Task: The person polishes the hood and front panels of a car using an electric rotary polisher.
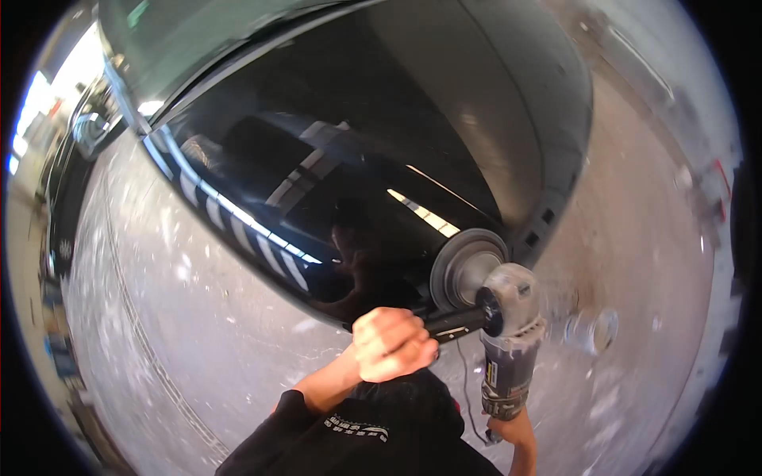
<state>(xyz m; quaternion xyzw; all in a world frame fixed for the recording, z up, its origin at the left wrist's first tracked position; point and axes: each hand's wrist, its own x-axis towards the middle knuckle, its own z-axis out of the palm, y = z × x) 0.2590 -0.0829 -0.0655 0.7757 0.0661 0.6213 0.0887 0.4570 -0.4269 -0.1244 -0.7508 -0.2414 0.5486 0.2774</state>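
An angle polisher [512,365] stands at the front corner of a glossy black car hood [381,214]. Its round pad [468,270] lies against or very close to the hood; contact cannot be made out for certain. My left hand [393,343] is closed around the black side handle [456,327], fingers wrapped. Below, my right hand [512,432] grips the rear end of the polisher's body, with most of its fingers hidden behind the tool. A dark power cord [467,389] hangs down beside it.
Scuffed grey floor [182,317] surrounds the car. The windshield [182,47] is at the upper left. Another dark car [67,198] stands at the far left. A blurred, clear round container [591,332] is on the floor to the right.
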